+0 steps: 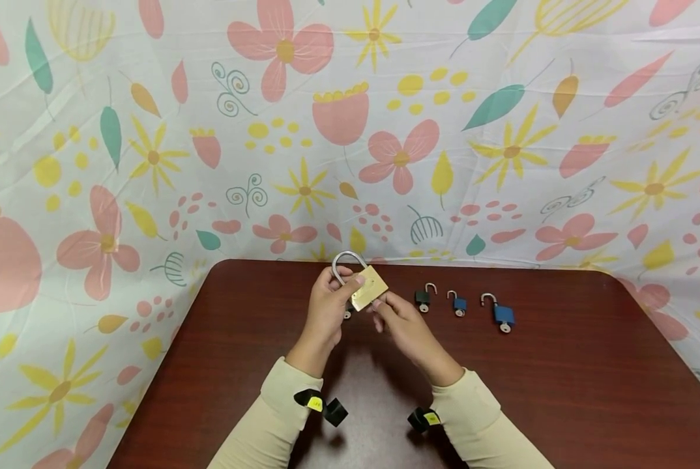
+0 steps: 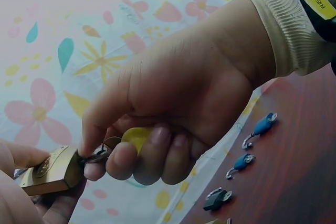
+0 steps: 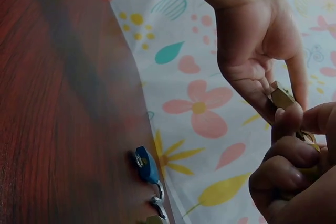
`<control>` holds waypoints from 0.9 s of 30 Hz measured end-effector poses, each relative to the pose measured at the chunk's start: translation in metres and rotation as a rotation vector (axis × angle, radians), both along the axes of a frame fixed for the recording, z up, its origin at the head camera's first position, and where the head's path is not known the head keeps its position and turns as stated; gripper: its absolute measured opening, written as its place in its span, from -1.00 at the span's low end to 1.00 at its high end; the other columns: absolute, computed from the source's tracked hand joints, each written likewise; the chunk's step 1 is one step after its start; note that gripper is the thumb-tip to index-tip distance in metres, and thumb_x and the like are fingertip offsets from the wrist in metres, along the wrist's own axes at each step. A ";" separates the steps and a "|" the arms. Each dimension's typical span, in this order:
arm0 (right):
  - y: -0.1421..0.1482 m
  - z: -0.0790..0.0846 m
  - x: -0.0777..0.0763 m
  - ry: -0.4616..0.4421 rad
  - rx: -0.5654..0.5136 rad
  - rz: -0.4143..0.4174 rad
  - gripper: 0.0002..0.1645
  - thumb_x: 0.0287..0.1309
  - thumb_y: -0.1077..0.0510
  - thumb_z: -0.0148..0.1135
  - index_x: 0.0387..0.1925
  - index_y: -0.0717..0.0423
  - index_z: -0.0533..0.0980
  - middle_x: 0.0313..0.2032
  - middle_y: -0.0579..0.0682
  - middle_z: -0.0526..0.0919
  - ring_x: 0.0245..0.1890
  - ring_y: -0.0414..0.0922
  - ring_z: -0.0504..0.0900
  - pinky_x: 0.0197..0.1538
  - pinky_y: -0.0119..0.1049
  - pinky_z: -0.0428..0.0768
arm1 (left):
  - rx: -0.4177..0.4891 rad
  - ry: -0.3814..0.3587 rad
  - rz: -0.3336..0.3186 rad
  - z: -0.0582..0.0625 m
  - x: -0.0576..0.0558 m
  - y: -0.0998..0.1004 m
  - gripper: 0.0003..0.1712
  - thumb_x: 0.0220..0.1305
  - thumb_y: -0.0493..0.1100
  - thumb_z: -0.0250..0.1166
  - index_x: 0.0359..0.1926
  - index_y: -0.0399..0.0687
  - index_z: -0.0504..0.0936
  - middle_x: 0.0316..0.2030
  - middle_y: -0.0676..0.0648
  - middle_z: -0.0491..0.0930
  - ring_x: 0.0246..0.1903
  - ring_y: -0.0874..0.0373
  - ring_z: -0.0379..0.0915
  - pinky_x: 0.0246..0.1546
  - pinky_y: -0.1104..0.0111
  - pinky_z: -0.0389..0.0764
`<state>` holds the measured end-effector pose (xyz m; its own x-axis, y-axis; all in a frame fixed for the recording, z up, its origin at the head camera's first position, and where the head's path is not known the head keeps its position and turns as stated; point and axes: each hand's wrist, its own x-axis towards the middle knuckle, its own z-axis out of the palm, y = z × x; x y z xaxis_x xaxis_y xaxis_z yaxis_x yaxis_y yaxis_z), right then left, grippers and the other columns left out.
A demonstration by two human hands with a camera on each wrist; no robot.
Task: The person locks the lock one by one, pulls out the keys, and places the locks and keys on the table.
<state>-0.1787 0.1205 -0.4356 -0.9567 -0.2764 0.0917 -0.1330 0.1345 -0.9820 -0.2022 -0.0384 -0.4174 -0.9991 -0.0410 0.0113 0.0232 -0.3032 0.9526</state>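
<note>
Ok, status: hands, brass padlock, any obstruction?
Left hand gripping brass padlock, held aloft. Right hand holding yellow tag at padlock's base. Blue padlocks lie aside, not obstructing.

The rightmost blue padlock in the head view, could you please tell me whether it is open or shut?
Open: the rightmost blue padlock has one end of its shackle free, outside the body.

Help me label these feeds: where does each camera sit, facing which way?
Head: on the head, facing forward and down at the gold padlock; left hand, right hand and sleeves show.
Left wrist: on that wrist, facing the padlock and right hand; left hand at lower left.
Right wrist: on that wrist, facing the left hand; right hand at lower right.
Both wrist views share the padlock and hands.
</note>
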 end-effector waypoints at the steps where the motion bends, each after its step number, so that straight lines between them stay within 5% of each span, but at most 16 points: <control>1: 0.000 0.000 0.000 0.009 0.006 -0.007 -0.65 0.57 0.07 -0.08 -0.22 0.23 0.51 -0.55 0.00 0.43 -0.62 -0.20 0.27 -0.49 -0.35 0.32 | -0.003 -0.001 0.000 0.000 0.000 0.000 -0.68 0.28 -0.25 0.37 -0.04 -0.22 0.46 -0.31 0.05 0.65 -0.36 0.24 0.62 -0.39 0.42 0.59; 27: 0.000 -0.010 -0.005 0.119 0.087 -0.082 -0.62 0.50 -0.08 0.09 -0.31 0.09 0.61 -0.70 -0.08 0.31 -0.71 -0.23 0.27 -0.59 -0.37 0.30 | 0.040 -0.034 0.011 -0.004 -0.004 -0.002 -0.69 0.28 -0.28 0.36 -0.03 -0.24 0.46 -0.34 0.03 0.57 -0.42 0.21 0.59 -0.43 0.38 0.63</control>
<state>-0.1834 0.1204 -0.4458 -0.9602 -0.2096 0.1847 -0.2326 0.2339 -0.9440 -0.2059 -0.0407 -0.4210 -0.9983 -0.0522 -0.0241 -0.0049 -0.3405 0.9402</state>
